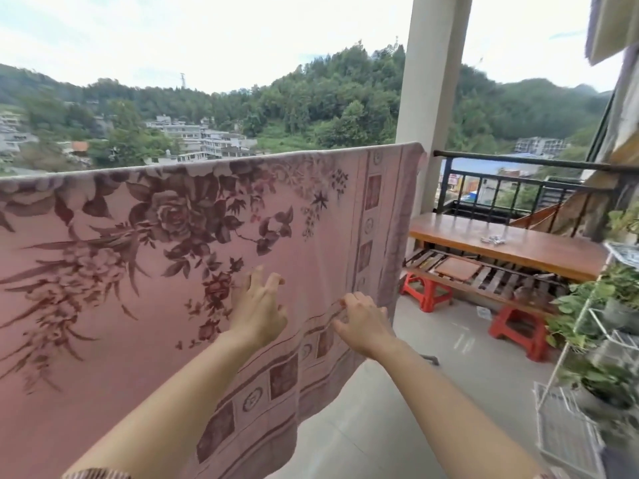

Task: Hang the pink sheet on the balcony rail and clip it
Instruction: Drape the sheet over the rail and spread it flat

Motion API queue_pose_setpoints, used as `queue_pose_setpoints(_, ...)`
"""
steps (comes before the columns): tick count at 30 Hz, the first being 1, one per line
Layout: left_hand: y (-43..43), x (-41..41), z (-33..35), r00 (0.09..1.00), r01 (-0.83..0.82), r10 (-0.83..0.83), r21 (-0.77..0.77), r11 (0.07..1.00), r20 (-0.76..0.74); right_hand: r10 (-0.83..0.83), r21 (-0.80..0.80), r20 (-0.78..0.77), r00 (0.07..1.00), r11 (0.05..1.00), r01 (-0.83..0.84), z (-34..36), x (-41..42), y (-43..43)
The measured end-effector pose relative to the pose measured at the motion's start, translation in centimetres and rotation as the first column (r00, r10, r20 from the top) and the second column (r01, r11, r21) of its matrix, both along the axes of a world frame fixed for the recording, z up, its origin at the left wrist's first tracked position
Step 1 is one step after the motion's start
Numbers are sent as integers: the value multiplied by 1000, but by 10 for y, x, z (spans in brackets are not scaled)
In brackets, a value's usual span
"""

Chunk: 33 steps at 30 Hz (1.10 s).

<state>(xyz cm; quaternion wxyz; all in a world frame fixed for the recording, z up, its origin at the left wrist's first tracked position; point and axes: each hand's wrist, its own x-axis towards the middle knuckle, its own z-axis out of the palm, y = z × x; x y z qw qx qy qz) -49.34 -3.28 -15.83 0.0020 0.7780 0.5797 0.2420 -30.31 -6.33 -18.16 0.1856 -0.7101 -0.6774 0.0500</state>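
The pink sheet (145,257), printed with dark red flowers and a patterned border, hangs draped over the balcony rail (511,160) and covers the rail's left stretch. Its right edge ends beside the white pillar. My left hand (257,305) rests against the sheet's lower middle with its fingers spread and loosely bent. My right hand (361,321) pinches a fold of the sheet near the bordered lower right corner. Several small metal clips (492,240) lie on the wooden bench to the right.
A white pillar (428,98) stands behind the sheet's right edge. A wooden bench (484,247) rests on red plastic stools (427,293) along the black railing. A white wire plant rack (587,357) with potted greenery lines the right side. Tiled floor lies between.
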Motion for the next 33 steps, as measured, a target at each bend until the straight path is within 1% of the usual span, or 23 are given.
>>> queue_pose_setpoints(5,89,105,-3,997,65,-66,-22,998,-46,-82,-8,-43,996,997,82,6,100,79)
queue_pose_setpoints(9,171,190,11,994,108,-108,-24,994,-22,-129,-29,-63,990,991,128,23,181,152)
queue_pose_setpoints(13,231,273,29,987,163,-163,-2,987,14,-177,-13,-73,982,984,176,34,258,210)
queue_pose_setpoints(17,291,354,23,973,227,-226,-2,974,35,-205,-8,-106,973,979,206,31,330,265)
queue_pose_setpoints(20,334,417,13,969,244,-244,1,970,47,-206,7,-99,973,978,208,27,388,306)
queue_pose_setpoints(24,390,507,1,969,238,-237,-6,971,74,-206,13,-73,976,978,208,21,476,363)
queue_pose_setpoints(28,447,593,1,971,217,-213,-26,976,104,-189,-51,-34,981,981,187,24,567,422)
queue_pose_setpoints(33,515,670,12,985,104,-108,35,994,133,-143,-17,-18,990,990,143,34,647,505)
